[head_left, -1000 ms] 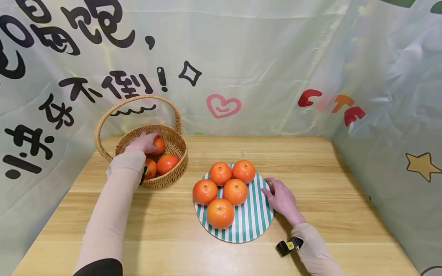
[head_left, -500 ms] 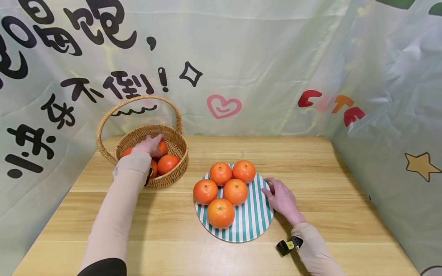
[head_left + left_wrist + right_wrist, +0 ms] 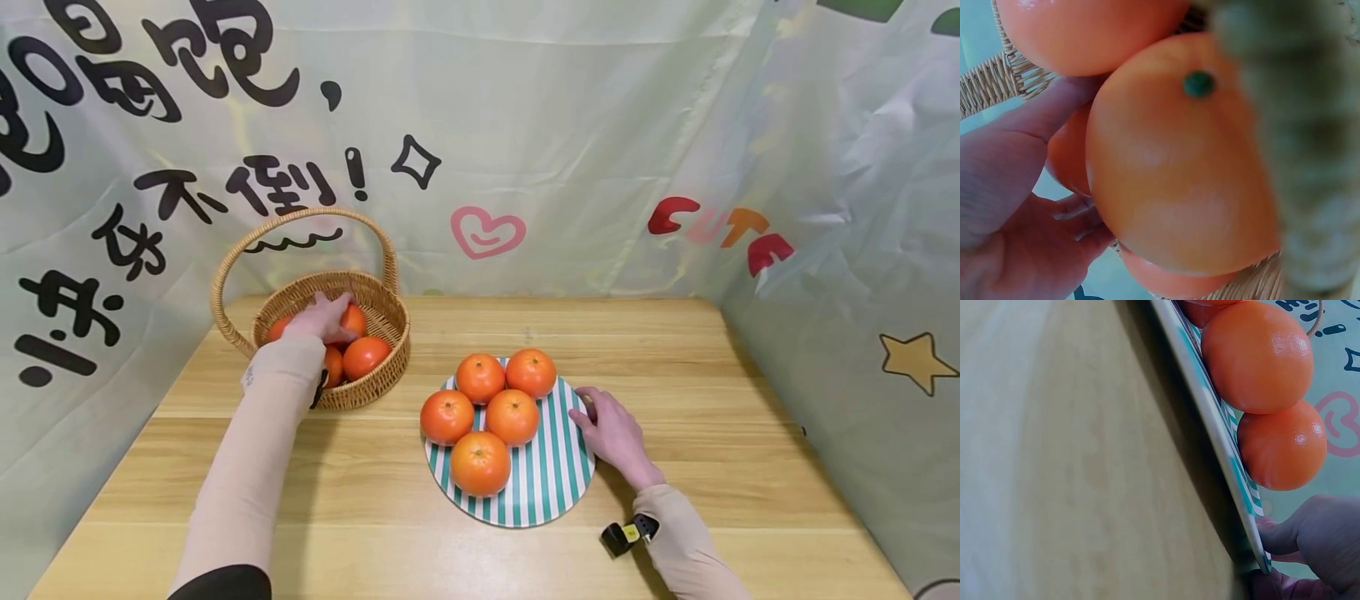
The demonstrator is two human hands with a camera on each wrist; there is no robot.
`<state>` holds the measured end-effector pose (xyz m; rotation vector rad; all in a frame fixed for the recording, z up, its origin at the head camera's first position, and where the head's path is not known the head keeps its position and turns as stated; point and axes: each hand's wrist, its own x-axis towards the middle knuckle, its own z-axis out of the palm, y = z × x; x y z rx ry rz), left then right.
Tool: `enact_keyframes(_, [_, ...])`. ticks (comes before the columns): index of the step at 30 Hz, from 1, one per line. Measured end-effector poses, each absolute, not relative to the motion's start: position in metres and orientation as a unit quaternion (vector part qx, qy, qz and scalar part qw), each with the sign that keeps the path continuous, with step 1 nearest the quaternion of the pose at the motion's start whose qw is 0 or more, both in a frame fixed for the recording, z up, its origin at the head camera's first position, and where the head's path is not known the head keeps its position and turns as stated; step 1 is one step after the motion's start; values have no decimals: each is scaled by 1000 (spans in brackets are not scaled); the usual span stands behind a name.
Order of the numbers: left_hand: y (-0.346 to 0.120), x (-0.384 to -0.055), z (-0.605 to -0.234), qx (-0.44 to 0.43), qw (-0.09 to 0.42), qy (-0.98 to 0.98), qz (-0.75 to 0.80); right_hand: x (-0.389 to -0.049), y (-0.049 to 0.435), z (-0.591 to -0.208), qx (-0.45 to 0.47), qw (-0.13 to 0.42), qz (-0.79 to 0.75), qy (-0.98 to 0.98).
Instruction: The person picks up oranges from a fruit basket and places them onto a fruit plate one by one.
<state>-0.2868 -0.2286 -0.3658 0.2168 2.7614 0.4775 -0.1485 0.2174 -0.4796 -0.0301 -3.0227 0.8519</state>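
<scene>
Head camera: a glossy, round orange fruit (image 3: pixel 353 322) sits inside a wicker basket, gripped by a person's left hand (image 3: pixel 318 318), thumb and fingers moderately spread and curled about its sides. Other smooth fruits (image 3: pixel 366 358) lie close around it; the left wrist camera shows one near the lens with a small green stem dot (image 3: pixel 1199 83). The round basket (image 3: pixel 388 379), tightly woven and topped by a tall arched handle (image 3: pixel 217 287), stands at the back left of the table. To its right, five shiny oranges (image 3: pixel 512 417) cluster on the left side of a flat, round plate (image 3: pixel 551 467) striped teal and white. The right hand (image 3: pixel 615 433) holds the plate's right rim in a narrow pinch, thumb above and fingers below; a black device (image 3: pixel 617 540) is strapped at that wrist. Beneath everything is a wood-grained table (image 3: pixel 405 550), before a creased, pale fabric backdrop (image 3: pixel 585 125) with a pink heart (image 3: pixel 487 241).
</scene>
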Motion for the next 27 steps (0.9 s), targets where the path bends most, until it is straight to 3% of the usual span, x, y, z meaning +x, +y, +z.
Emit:
enact_keyframes(6, [-228, -293, -372, 98, 120, 975, 158, -148, 217, -479, -12, -1, 273, -962])
enact_keyframes(27, [-227, -294, -375, 81, 41, 975, 202, -148, 218, -478, -6, -6, 279, -960])
